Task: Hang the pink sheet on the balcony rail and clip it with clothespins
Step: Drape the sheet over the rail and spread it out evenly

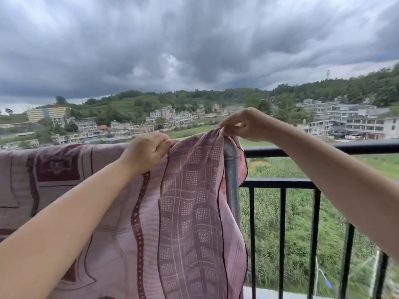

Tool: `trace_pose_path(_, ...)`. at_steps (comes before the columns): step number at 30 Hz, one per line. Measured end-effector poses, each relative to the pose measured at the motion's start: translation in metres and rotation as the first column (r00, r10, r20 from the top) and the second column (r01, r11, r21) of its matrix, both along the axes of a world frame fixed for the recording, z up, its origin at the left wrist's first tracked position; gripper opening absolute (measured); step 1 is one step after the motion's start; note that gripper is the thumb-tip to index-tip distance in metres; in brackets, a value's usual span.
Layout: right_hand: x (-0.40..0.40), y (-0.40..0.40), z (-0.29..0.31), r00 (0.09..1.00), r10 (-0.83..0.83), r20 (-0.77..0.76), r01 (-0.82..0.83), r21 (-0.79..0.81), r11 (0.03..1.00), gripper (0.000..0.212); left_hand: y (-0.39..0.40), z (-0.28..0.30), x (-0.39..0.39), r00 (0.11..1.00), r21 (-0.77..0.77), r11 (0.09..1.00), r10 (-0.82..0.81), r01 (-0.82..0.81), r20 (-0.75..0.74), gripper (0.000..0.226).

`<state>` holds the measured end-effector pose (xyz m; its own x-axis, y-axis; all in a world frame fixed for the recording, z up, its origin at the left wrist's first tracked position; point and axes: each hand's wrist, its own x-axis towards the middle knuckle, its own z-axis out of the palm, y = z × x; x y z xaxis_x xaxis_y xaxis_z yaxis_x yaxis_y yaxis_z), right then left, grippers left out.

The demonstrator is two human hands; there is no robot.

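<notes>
Pink sheet (183, 212): patterned, draped over the black balcony rail (323, 148) across the left and centre of the frame, its edge bunched at a grey post (232, 180). Left hand (146, 151), centre: grip clenched on the sheet's top fold. Right hand (248, 124), just right of centre: grip pinching the sheet's corner above the post.
</notes>
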<state>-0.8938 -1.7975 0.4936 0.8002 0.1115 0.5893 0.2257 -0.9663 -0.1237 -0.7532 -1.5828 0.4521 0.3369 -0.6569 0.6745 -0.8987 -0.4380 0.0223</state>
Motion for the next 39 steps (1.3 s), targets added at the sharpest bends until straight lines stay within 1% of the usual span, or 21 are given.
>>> trace_pose_path(2,-0.005,-0.003,-0.015,0.997,0.021,-0.076,-0.014,0.089,0.996,0.033,0.003,-0.001,0.003,1.0,0.038,0.999,-0.002,0.002,0.016,0.091)
trace_pose_path(4,-0.011,-0.005,-0.026,0.994,0.037,-0.101,-0.022,0.145,0.989,0.04,0.004,0.002,0.004,1.0,0.067,0.998,0.018,-0.019,0.012,0.092)
trace_pose_path(6,-0.015,-0.008,-0.033,0.995,0.029,-0.096,-0.008,0.206,0.979,0.043,0.005,0.004,0.0,1.0,0.078,0.996,0.031,-0.03,-0.005,0.083)
trace_pose_path(8,-0.018,-0.012,-0.044,0.996,0.032,-0.082,-0.005,0.313,0.95,0.046,0.006,0.0,-0.006,0.999,0.048,0.998,0.035,-0.035,-0.009,0.081)
trace_pose_path(10,-0.018,-0.017,-0.059,0.995,0.06,-0.077,-0.021,0.424,0.906,0.052,0.005,-0.005,-0.019,0.995,-0.047,0.997,0.064,-0.061,0.075,0.076)
trace_pose_path(12,-0.015,-0.021,-0.074,0.991,0.079,-0.111,-0.02,0.459,0.888,0.053,-0.002,-0.016,-0.038,0.971,-0.135,0.989,0.086,-0.057,0.221,0.06)
trace_pose_path(14,-0.008,-0.026,-0.084,0.985,0.084,-0.149,-0.007,0.456,0.89,0.038,-0.017,-0.031,-0.061,0.965,-0.141,0.99,0.064,-0.028,0.256,0.049)
trace_pose_path(16,0.001,-0.029,-0.089,0.991,0.052,-0.122,0.01,0.461,0.887,0.019,-0.031,-0.044,-0.079,0.978,-0.117,0.99,0.094,-0.073,0.187,0.054)
trace_pose_path(18,0.008,-0.032,-0.091,0.997,0.005,-0.073,0.031,0.483,0.875,0.022,-0.041,-0.055,-0.088,0.98,-0.12,0.98,0.173,-0.16,0.102,0.06)
trace_pose_path(21,0.013,-0.038,-0.098,0.999,0.037,-0.017,-0.021,0.556,0.831,0.022,-0.053,-0.075,-0.094,0.955,-0.109,0.953,0.291,-0.284,0.055,0.073)
trace_pose_path(24,0.011,-0.04,-0.103,0.998,0.055,0.023,-0.058,0.604,0.795,0.021,-0.063,-0.101,-0.102,0.925,-0.025,0.926,0.377,-0.377,0.036,0.092)
trace_pose_path(25,0.01,-0.039,-0.105,0.998,0.065,0.022,-0.065,0.611,0.789,0.021,-0.065,-0.109,-0.104,0.915,-0.006,0.916,0.402,-0.402,0.025,0.094)
trace_pose_path(26,0.011,-0.04,-0.107,0.996,0.089,0.018,-0.081,0.622,0.779,0.02,-0.066,-0.115,-0.105,0.905,0.016,0.905,0.425,-0.424,-0.024,0.093)
trace_pose_path(28,0.011,-0.041,-0.112,0.988,0.148,-0.041,-0.089,0.637,0.766,0.011,-0.066,-0.119,-0.108,0.852,0.05,0.87,0.491,-0.491,-0.18,0.084)
trace_pose_path(30,0.016,-0.041,-0.12,0.969,0.191,-0.156,-0.055,0.617,0.785,0.003,-0.064,-0.123,-0.109,0.802,0.041,0.85,0.511,-0.526,-0.31,0.069)
trace_pose_path(32,0.027,-0.045,-0.131,0.945,0.195,-0.264,-0.011,0.569,0.822,0.011,-0.063,-0.125,-0.111,0.78,-0.031,0.834,0.502,-0.551,-0.373,0.049)
trace_pose_path(34,0.04,-0.049,-0.143,0.926,0.205,-0.316,0.013,0.57,0.822,0.015,-0.061,-0.122,-0.119,0.78,-0.156,0.812,0.458,-0.562,-0.425,0.029)
trace_pose_path(36,0.051,-0.054,-0.149,0.903,0.261,-0.342,0.027,0.651,0.759,0.019,-0.057,-0.116,-0.119,0.789,-0.245,0.778,0.456,-0.578,-0.412,0.015)
trace_pose_path(37,0.053,-0.056,-0.151,0.885,0.308,-0.351,0.034,0.706,0.707,0.019,-0.055,-0.11,-0.119,0.793,-0.282,0.761,0.46,-0.584,-0.399,0.012)
trace_pose_path(38,0.055,-0.059,-0.152,0.862,0.371,-0.345,0.038,0.775,0.631,0.018,-0.052,-0.105,-0.118,0.795,-0.317,0.743,0.464,-0.589,-0.391,0.011)
trace_pose_path(39,0.056,-0.063,-0.152,0.839,0.439,-0.322,0.047,0.846,0.531,0.015,-0.049,-0.099,-0.118,0.799,-0.356,0.725,0.458,-0.589,-0.389,0.009)
